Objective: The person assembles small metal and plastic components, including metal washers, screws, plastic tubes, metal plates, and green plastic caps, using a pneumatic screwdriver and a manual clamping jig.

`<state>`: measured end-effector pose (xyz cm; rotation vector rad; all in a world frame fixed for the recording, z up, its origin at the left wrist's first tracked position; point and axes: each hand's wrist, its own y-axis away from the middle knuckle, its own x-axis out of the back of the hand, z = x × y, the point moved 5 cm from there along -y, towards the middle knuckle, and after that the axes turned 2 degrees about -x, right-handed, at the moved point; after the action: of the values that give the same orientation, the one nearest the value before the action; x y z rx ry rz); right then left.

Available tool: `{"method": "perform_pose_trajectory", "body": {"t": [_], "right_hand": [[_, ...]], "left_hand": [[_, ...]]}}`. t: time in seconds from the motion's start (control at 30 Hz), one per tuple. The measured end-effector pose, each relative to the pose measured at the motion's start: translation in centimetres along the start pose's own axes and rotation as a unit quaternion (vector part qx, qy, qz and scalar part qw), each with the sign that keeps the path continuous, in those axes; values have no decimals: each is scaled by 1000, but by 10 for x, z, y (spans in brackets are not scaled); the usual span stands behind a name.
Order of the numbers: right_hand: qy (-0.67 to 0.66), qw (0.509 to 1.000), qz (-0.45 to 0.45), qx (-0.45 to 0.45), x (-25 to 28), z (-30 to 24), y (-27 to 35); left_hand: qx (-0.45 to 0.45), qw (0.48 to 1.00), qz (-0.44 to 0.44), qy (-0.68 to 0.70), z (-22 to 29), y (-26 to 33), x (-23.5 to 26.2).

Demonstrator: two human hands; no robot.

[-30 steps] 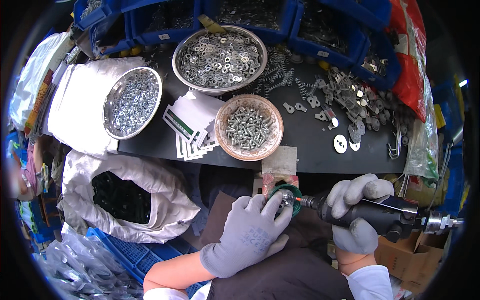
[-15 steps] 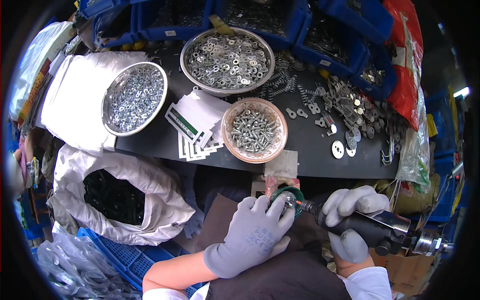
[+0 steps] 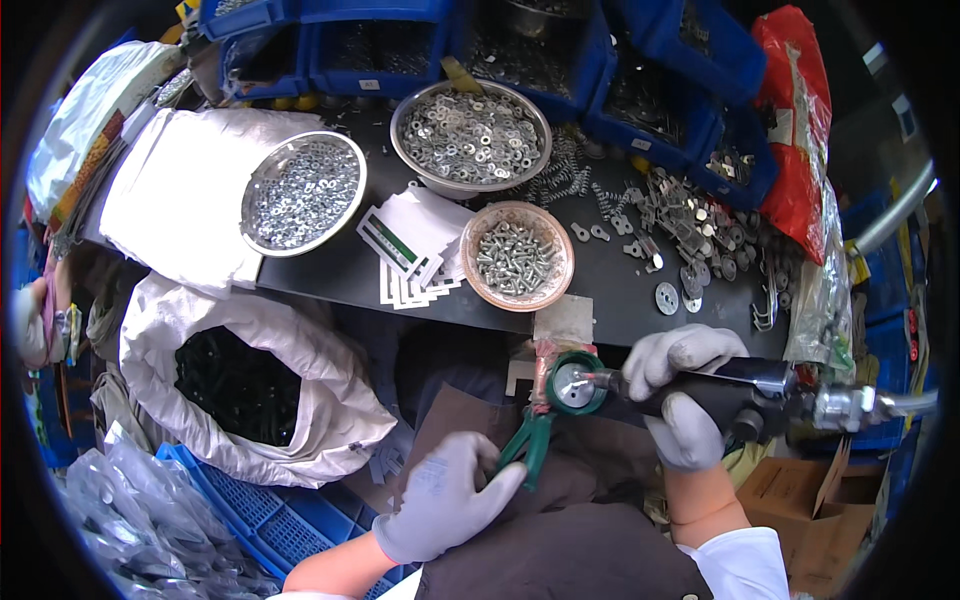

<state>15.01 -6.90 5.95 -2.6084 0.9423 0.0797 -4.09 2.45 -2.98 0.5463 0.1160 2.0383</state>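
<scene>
In my right hand [image 3: 685,385], gloved in grey, is a black pneumatic screwdriver [image 3: 745,385], the fingers wrapped over its body and the thumb side below. Its bit end reaches a green plastic ring [image 3: 577,383] that has a metal disc inside. From the ring a forked green handle [image 3: 530,450] slants down toward me. My left hand [image 3: 450,495], also gloved, is closed at the lower end of that handle, thumb against it; the curled fingertips are partly hidden. The ring rests by a small fixture [image 3: 545,365] with reddish wrapping at the table's front edge.
A patterned bowl of screws [image 3: 568,262] stands near the front edge, with steel bowls of washers [image 3: 354,205] and flat metal pieces [image 3: 545,150] behind. Loose metal parts [image 3: 690,225] lie right. A white sack of dark green parts [image 3: 340,440] is at left; blue bins [image 3: 375,85] line the back.
My left hand has gone from over the ring down to the handle, so ring and handle now show. The screwdriver has shifted slightly left and up. The whole view has shifted a little.
</scene>
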Motion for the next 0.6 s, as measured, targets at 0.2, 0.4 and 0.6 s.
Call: {"method": "perform_pose_trajectory", "body": {"t": [0.2,0.4,0.6], "right_hand": [[-143,984,92,-49,5,24,-3],[-46,990,91,94,26,-16,-2],[-20,971,182,153,59,-35,17]], "left_hand": [[195,924,-306,120,-36,34,-27],[104,964,-221,102,-19,30,-6],[-223,972,70,-12,37,-18,40]]}}
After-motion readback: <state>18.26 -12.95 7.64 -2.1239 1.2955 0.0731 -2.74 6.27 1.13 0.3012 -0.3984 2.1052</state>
